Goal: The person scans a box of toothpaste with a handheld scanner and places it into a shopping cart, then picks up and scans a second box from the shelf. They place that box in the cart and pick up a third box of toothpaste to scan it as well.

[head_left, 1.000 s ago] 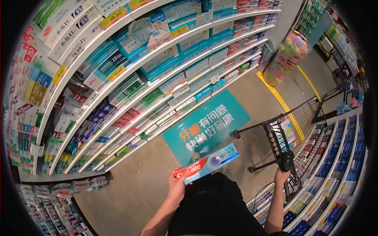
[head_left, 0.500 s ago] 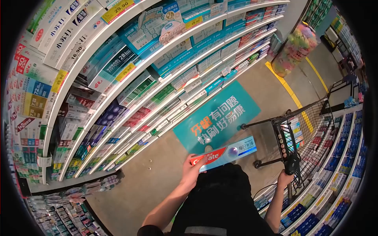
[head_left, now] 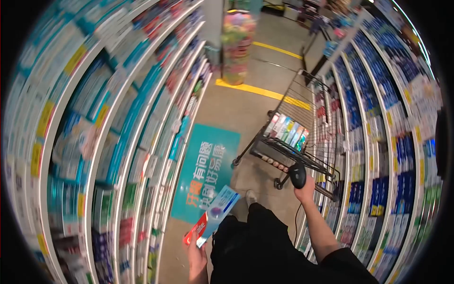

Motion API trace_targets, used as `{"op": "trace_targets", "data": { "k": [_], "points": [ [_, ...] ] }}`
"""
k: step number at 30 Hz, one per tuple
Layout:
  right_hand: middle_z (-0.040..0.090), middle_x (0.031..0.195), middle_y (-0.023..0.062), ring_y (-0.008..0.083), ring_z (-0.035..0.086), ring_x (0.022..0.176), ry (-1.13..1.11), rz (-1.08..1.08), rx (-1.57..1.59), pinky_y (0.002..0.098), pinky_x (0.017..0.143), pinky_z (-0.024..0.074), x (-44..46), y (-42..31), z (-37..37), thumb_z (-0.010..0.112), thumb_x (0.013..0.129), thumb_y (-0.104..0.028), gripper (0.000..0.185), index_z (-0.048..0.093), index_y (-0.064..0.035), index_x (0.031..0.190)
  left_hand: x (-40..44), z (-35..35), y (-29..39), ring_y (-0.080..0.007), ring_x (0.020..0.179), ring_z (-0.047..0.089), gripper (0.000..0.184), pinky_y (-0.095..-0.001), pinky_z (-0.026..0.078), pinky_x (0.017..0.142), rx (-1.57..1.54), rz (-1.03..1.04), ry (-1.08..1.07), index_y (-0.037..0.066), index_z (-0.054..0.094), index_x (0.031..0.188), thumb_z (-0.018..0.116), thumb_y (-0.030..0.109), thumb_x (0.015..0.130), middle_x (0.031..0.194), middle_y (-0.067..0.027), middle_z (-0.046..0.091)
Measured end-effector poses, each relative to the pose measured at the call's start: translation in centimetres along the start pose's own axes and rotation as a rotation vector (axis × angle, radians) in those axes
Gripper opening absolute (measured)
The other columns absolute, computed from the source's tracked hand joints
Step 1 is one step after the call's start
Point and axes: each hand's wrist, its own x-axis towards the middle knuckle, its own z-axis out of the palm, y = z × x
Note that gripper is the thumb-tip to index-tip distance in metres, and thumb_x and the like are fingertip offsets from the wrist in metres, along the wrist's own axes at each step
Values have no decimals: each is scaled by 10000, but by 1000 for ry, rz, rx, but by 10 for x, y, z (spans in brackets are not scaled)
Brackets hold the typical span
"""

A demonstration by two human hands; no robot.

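My left hand (head_left: 196, 252) is closed on the red end of a Colgate box (head_left: 213, 215), which tilts up to the right over the teal floor sign (head_left: 205, 173). Out to the right, my right hand (head_left: 305, 190) grips a black handheld device (head_left: 297, 175) with a cable hanging below it. The device is beside the handle side of a wire shopping cart (head_left: 307, 137). Several upright boxes (head_left: 287, 131) stand in a row inside the cart.
Shelves of boxed goods (head_left: 106, 156) line the left side. More shelves (head_left: 373, 142) rise on the right, close to the cart. A tall clear column of colourful items (head_left: 236, 47) stands ahead by yellow floor lines (head_left: 265, 91).
The view has swung right, so the aisle now runs ahead between both shelves. The Colgate box has tilted more steeply in my left hand, and my right hand has risen in view with the device.
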Motion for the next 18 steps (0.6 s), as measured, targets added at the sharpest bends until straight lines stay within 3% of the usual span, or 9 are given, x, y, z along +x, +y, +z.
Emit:
{"op": "trace_targets", "data": {
  "k": [2,5,8,18],
  "points": [
    [606,912,149,367,550,903,17,-101,-14,445,798,415,4,13,6,664,562,-30,345,589,-71,896,-2,6,2,-138,742,619,300,-229,462,515,34,3,20,83,455,1104,630,217,901,952,-66,615],
    [585,880,151,382,535,860,122,-188,46,446,761,424,18,3,-7,649,574,-37,315,575,-55,880,-5,22,-4,-135,755,626,278,-232,462,503,42,38,25,93,473,1093,625,230,905,950,-54,626],
    [607,909,109,314,568,898,122,-232,24,420,805,418,34,25,-4,713,556,-72,441,600,-67,982,-14,51,-9,-150,767,634,271,-251,471,500,72,64,24,95,481,1083,632,225,899,954,-51,628],
    [608,980,113,309,593,880,119,-369,122,411,757,452,88,39,-17,756,565,-156,556,592,-71,1090,-26,154,-46,-181,715,644,258,-279,489,481,137,111,32,49,479,1056,640,162,889,934,-109,647]
  ]
}}
